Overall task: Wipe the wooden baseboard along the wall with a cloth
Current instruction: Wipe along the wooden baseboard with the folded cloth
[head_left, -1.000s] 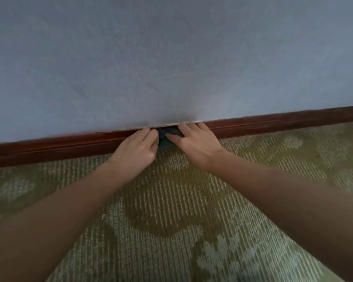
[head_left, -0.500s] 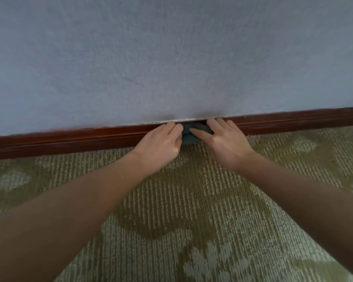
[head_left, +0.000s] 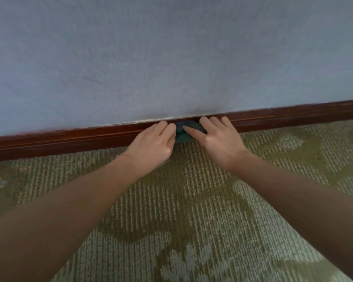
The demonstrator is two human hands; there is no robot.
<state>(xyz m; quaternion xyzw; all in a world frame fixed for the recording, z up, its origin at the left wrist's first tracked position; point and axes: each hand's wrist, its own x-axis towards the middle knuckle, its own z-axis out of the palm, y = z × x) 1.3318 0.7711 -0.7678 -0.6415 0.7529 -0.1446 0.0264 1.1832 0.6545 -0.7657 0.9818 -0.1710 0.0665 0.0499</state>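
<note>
Baseboard [head_left: 69, 140]: dark reddish wood, strip along foot of wall [head_left: 171, 58], rising slightly from left to right across view. Thin pale line along top edge near centre.

Cloth [head_left: 181, 136]: dark teal, bunched, pressed against baseboard face near view centre, lower edge close to carpet line. Mostly hidden by both hands.

Left grip [head_left: 153, 144]: fingers curled, knuckles up, fingertips on cloth's left edge, grasping it.

Right grip [head_left: 220, 139]: released, not clenched. Fingers straight, tips laid on upper baseboard just right of cloth. Thumb stretched left across cloth front, pressing it to wood.

Hands just beside each other, cloth between. Both forearms bare, reaching in from lower corners.

Carpet [head_left: 192, 200]: olive-green with paler ribbed floral pattern, meeting baseboard's bottom edge.

Wall: plain bluish-grey, lightly textured, filling upper part of view.
</note>
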